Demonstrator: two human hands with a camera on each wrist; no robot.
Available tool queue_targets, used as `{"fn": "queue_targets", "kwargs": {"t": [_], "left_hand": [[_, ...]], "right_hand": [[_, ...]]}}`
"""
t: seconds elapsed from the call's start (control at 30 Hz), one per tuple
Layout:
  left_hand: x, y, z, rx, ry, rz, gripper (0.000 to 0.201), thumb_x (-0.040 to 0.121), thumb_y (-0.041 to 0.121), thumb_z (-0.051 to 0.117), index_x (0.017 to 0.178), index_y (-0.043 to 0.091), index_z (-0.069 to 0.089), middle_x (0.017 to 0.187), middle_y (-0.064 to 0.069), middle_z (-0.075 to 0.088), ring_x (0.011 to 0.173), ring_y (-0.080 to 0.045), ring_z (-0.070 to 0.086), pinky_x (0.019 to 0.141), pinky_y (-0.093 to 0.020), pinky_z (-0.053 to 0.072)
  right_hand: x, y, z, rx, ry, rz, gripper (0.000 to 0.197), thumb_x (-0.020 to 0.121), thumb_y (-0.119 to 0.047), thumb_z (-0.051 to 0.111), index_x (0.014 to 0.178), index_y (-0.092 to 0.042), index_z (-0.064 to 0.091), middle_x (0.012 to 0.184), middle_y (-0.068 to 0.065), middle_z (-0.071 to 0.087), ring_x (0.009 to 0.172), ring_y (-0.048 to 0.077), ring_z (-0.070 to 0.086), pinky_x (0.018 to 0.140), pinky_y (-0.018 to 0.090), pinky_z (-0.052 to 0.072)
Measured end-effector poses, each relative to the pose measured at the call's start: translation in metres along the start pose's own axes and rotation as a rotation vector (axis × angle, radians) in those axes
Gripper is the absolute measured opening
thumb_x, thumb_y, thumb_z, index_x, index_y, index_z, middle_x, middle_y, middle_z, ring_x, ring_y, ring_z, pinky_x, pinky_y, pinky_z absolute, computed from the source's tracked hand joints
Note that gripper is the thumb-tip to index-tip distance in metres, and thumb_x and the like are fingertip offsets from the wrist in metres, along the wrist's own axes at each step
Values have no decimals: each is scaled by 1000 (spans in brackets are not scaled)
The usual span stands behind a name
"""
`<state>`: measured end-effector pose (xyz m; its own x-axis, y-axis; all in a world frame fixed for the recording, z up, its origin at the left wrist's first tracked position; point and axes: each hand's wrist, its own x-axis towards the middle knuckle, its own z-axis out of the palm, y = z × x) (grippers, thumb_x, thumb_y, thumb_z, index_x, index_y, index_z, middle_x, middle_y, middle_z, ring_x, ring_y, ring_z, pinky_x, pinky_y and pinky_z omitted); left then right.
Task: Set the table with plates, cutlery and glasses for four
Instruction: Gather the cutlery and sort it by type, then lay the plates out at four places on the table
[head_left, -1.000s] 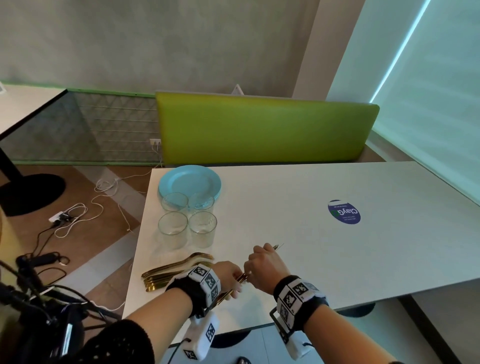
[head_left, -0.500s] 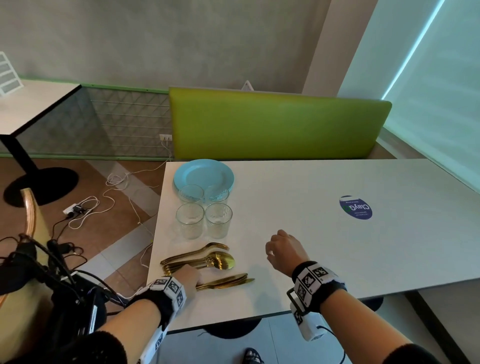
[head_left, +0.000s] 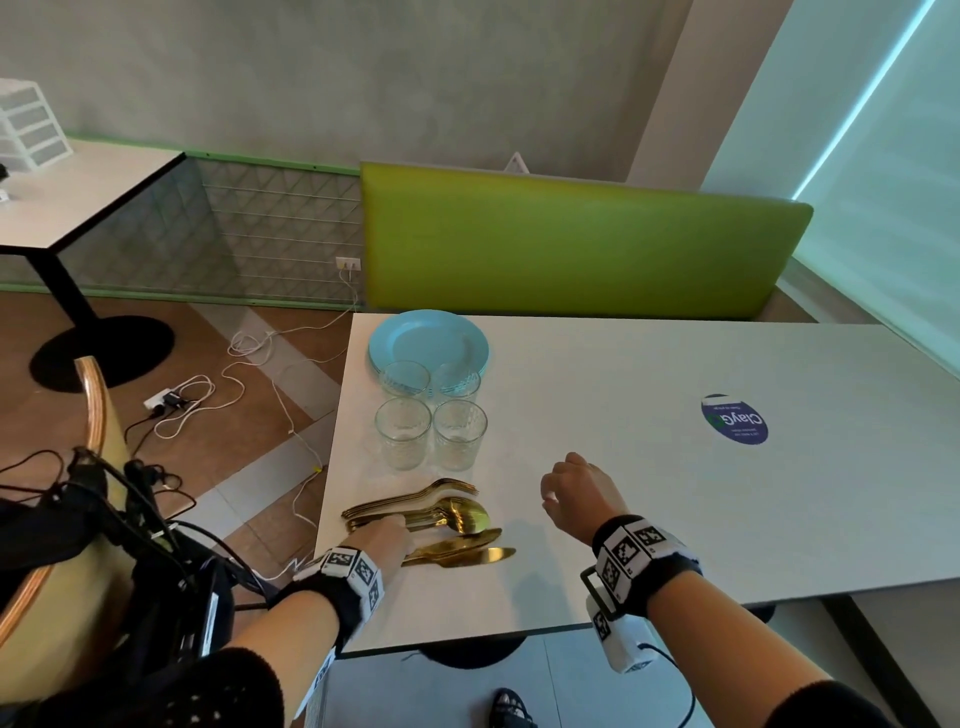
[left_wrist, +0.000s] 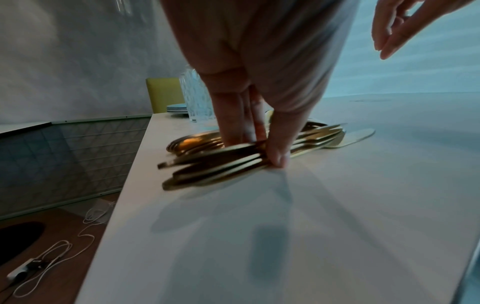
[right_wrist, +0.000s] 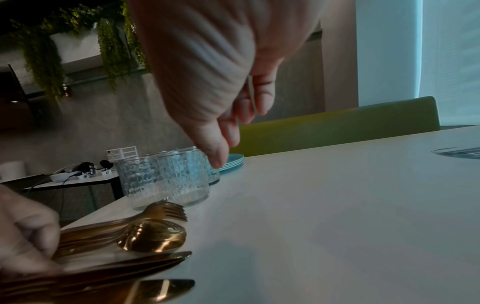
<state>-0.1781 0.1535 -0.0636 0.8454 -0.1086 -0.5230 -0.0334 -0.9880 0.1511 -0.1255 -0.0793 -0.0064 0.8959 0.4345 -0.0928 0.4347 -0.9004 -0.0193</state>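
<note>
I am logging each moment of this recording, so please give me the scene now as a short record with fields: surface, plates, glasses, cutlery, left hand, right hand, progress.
surface: white table
plates: blue stack at the far left corner
glasses: four glasses grouped in front of the plates
cutlery: gold forks, spoons and knives in piles near the left edge
left hand: fingers and thumb pinch the knife handles
right hand: above the table, holds nothing
progress: no place laid yet
</note>
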Motion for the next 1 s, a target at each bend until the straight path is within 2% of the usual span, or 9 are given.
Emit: {"fn": "queue_targets", "kwargs": {"t": [0.03, 0.1, 0.13, 0.2, 0.4, 0.6, 0.73, 0.87, 1.0], "left_hand": [[0, 0, -1, -11, -2, -12, 16, 97, 7, 37, 87, 11, 49, 72, 0, 45, 98, -27, 59, 53, -18, 32], [2, 1, -2, 44, -20, -15, 21, 96, 4, 36, 104, 5, 55, 98, -10, 62, 107, -29, 59, 75, -23, 46], [3, 1, -2, 98, -39, -14, 27, 96, 2, 36, 116, 1, 55, 115, -14, 62, 112, -31, 58, 87, -28, 46], [1, 0, -4, 214, -47, 20, 35, 95, -1, 36, 125, -2, 53, 126, -16, 58, 116, -33, 57, 96, -34, 45], [6, 0, -27, 264, 131, 172, 29, 95, 22, 44, 119, 13, 57, 122, -5, 59, 115, -26, 54, 93, -38, 46], [25, 7, -101, -99, 583, 230, 27, 92, 40, 47, 109, 24, 61, 103, 7, 63, 95, -9, 55, 79, -21, 39], [54, -3, -174, -396, 710, 138, 26, 84, 41, 52, 95, 23, 68, 90, 6, 69, 83, -12, 59, 77, -26, 49], [104, -36, -235, -565, 628, -41, 27, 86, 33, 57, 108, 19, 64, 106, -3, 69, 103, -23, 62, 90, -31, 49], [158, -73, -261, -676, 414, -205, 43, 86, 31, 60, 124, 13, 54, 111, -10, 65, 84, -25, 67, 72, -32, 57]], "right_hand": [[1, 0, -1, 24, 8, 10, 11, 80, -13, 65, 84, -8, 74, 86, 10, 70, 99, 27, 60, 76, 30, 49], [2, 0, -4, -27, 34, 22, 9, 74, -21, 72, 80, -14, 75, 82, 4, 70, 94, 20, 61, 73, 26, 51], [4, -1, -4, -32, 3, 22, 13, 80, -21, 66, 88, -15, 74, 90, 4, 69, 100, 19, 58, 78, 26, 49], [5, -1, -4, -12, -45, 18, 23, 90, -17, 51, 103, -10, 69, 106, 7, 66, 113, 21, 50, 89, 29, 44], [23, 7, -4, 6, -38, 27, 24, 92, -17, 49, 105, -12, 68, 108, 5, 65, 115, 21, 49, 87, 28, 44], [64, 17, -21, 48, -15, 75, 22, 91, -24, 53, 106, -18, 68, 110, 0, 64, 115, 15, 48, 85, 26, 44], [116, 28, -35, 171, -3, 180, 17, 87, -28, 60, 100, -22, 70, 109, 2, 65, 105, 17, 58, 88, 28, 47], [180, 44, -43, 298, -65, 276, 18, 85, -30, 64, 99, -21, 71, 110, 1, 70, 104, 18, 62, 93, 28, 50], [237, 58, -45, 333, -142, 306, 29, 87, -33, 63, 111, -17, 67, 121, -1, 65, 114, 16, 58, 97, 23, 41]]}}
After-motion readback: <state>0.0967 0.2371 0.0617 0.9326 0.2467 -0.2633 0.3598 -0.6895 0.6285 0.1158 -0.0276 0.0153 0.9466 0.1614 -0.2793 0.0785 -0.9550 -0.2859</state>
